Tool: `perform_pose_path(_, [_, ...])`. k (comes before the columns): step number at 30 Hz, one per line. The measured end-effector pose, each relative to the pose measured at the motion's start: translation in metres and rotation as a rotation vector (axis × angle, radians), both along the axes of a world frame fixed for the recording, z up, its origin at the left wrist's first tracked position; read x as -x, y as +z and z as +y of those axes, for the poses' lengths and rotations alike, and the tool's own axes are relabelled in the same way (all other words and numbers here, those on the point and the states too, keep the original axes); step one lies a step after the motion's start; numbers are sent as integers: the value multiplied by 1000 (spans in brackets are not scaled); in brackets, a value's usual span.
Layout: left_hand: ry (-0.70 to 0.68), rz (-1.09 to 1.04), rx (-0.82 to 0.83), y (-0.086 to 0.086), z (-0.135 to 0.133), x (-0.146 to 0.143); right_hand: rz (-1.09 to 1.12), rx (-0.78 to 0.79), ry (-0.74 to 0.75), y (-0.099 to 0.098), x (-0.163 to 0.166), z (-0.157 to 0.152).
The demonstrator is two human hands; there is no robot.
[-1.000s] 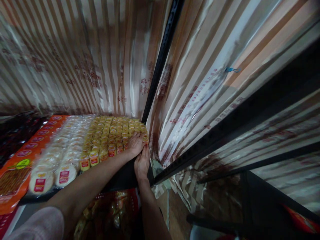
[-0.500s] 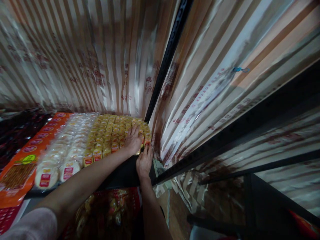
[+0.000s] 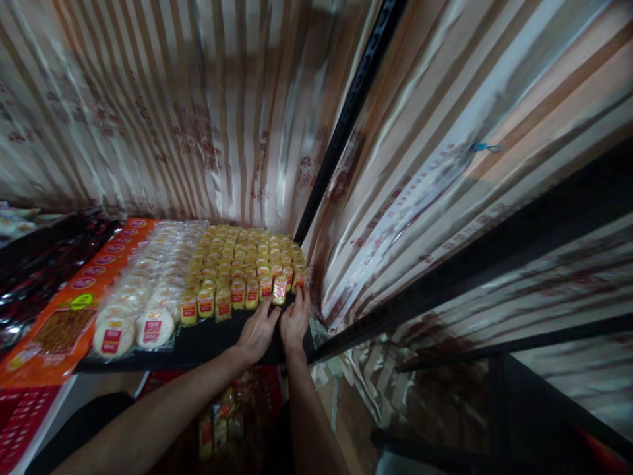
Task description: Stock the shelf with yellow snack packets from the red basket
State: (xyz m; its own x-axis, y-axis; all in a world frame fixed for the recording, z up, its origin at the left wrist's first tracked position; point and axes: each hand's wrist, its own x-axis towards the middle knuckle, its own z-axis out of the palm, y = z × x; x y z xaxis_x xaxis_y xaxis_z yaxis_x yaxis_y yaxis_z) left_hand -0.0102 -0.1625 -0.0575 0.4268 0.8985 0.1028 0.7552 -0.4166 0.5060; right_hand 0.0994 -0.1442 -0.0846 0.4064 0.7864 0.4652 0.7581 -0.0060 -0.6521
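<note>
Rows of small yellow-wrapped snack packets point(image 3: 238, 290) with red labels stand packed together on a black shelf point(image 3: 198, 346). My left hand point(image 3: 260, 333) is at the front of these rows, its fingers stretched toward the lower edge of the front packets. A front packet point(image 3: 279, 290) stands tilted out of line just above the gap between my hands. My right hand point(image 3: 295, 322) is at the right end, fingers extended and touching the front of the corner packet point(image 3: 299, 277). Neither hand visibly encloses a packet.
Left of the rows lie clear-wrapped round white crackers point(image 3: 115, 335) and an orange snack bag point(image 3: 74, 310). Dark shiny packages point(image 3: 44, 264) are farther left. A red crate point(image 3: 270, 389) with wrapped items sits below. Black posts point(image 3: 346, 125) and striped plastic sheeting point(image 3: 222, 119) border the shelf.
My left hand has come off the top of the yellow packets, down to their front edge. My right hand stays at the right corner. The camera view has shifted slightly left.
</note>
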Motion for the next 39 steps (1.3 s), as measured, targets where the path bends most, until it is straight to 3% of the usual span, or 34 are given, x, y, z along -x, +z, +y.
perform_pose_path(8, [3, -86, 47, -1, 9, -13, -26, -7, 15, -4, -3, 2])
perform_pose_path(17, [23, -158, -76, -27, 23, -27, -43, -32, 25, -10, -5, 3])
perform_pose_path(26, [-25, -70, -197, -41, 32, -29, -79, -8, 26, -10, -5, 4])
perform_pose_path(39, [-105, 90, -361, -48, 35, -31, -83, 13, -2, -14, -7, 6])
